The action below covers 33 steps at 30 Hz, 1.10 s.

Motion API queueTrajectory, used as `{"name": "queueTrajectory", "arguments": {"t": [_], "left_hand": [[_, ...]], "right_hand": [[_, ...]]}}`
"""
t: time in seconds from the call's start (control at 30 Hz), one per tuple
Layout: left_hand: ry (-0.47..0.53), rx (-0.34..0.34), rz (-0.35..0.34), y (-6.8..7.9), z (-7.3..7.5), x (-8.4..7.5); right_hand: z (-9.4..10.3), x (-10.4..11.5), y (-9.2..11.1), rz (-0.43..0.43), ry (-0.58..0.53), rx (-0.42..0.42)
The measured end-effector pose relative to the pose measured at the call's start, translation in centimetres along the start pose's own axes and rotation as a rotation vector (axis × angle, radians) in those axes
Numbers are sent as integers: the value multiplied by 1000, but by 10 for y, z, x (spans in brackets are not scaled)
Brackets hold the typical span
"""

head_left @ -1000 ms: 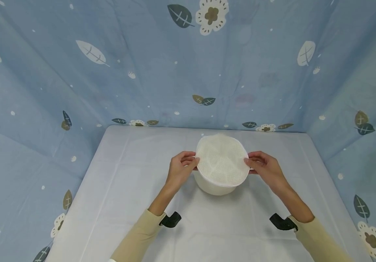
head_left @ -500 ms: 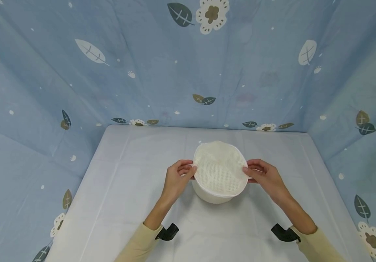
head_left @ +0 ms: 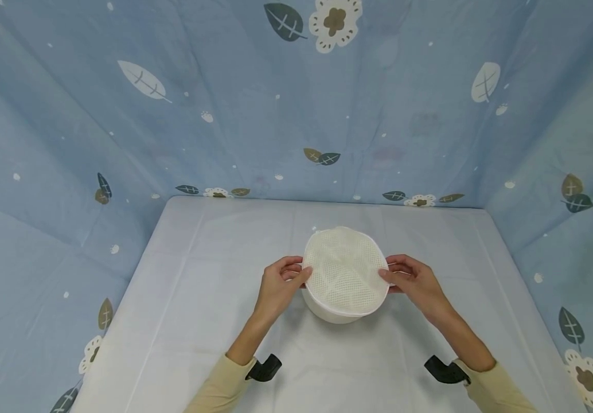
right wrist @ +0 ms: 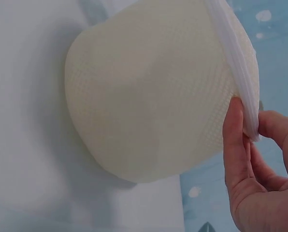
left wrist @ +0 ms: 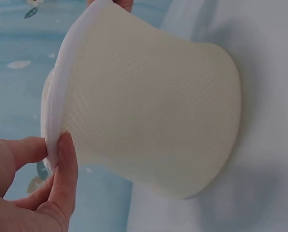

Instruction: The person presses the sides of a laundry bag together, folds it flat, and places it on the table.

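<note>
A round, cream mesh laundry bag (head_left: 345,269) with white trim around its top edge is held over the middle of the table. Its top face tilts toward the head camera. At the left side, my left hand (head_left: 278,287) pinches the trimmed edge between thumb and fingers. My right hand (head_left: 420,287) pinches the same edge on the opposite side. In the left wrist view the bag's soft side wall (left wrist: 158,106) narrows in the middle, and its base is close to the table. The right wrist view shows the white trim (right wrist: 238,63) between thumb and fingers.
A white cloth-covered table (head_left: 214,241) lies beneath the bag. Blue patterned curtains (head_left: 245,115) rise along its back and both sides. Each wrist carries a black camera mount (head_left: 265,367) at the sleeve cuff.
Both hands have brought the bag nearer to the person and slightly left. Its top face now tips a little more toward the head camera. The grip stays the same.
</note>
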State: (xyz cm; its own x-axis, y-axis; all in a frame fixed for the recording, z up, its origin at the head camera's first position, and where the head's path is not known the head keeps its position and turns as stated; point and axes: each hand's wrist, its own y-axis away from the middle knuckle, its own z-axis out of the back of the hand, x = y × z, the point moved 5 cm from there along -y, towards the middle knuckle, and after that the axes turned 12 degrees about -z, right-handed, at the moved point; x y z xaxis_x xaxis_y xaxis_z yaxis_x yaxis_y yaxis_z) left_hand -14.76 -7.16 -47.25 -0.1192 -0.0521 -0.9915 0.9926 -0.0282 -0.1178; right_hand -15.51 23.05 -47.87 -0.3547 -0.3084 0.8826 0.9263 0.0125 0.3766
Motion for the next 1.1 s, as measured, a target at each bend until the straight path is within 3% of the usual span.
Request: {"name": "queueTrajectory", "arguments": {"t": [0.53,1.1], "left_hand": [[-44,11,13,1,0,15],[-82,31,36,6,0,36]], "right_hand": [[-7,-15,-7,-69,-11,28],[-15,-40,-17,-79,-24,55]]}}
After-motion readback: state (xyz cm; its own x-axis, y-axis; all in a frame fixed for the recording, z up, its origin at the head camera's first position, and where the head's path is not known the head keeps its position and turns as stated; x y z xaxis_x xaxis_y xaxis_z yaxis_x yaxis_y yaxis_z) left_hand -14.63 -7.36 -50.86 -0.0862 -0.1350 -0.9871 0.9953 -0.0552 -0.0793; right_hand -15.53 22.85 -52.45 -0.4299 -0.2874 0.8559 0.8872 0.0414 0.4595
